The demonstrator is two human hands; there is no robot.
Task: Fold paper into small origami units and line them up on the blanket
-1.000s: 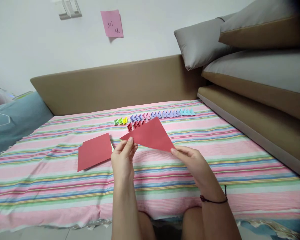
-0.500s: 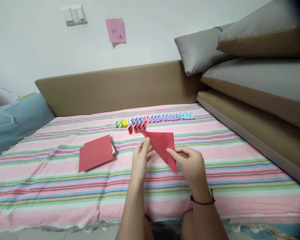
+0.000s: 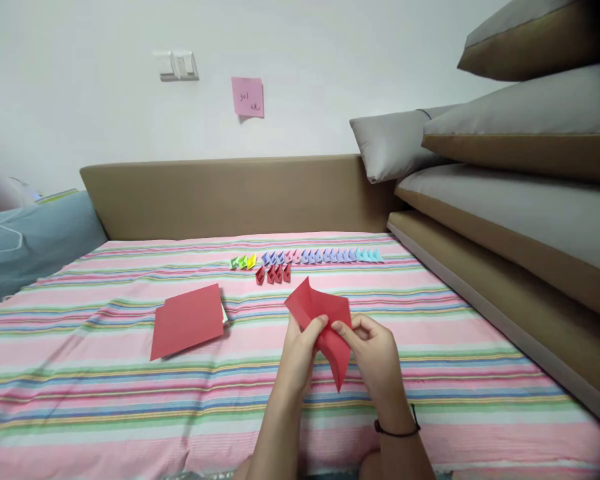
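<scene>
My left hand (image 3: 300,350) and my right hand (image 3: 373,353) are close together above the striped bedsheet (image 3: 105,393). Both pinch a folded red paper (image 3: 323,317), which stands up between my fingertips with a point hanging down. To the left, a stack of red paper squares (image 3: 187,320) lies flat on the sheet. Behind my hands is a row of small folded paper pieces (image 3: 310,256) in green, yellow, purple, pink and blue. Three red folded pieces (image 3: 273,274) sit just in front of that row.
A tan padded headboard (image 3: 230,193) runs along the back. Grey and tan cushions (image 3: 520,180) are stacked on the right. A blue pillow (image 3: 30,233) lies at the left. A pink sticky note (image 3: 247,97) and a light switch (image 3: 179,65) are on the wall.
My hands have come together and the red paper triangle has been folded smaller between them. The view has tilted upward, so the wall shows more.
</scene>
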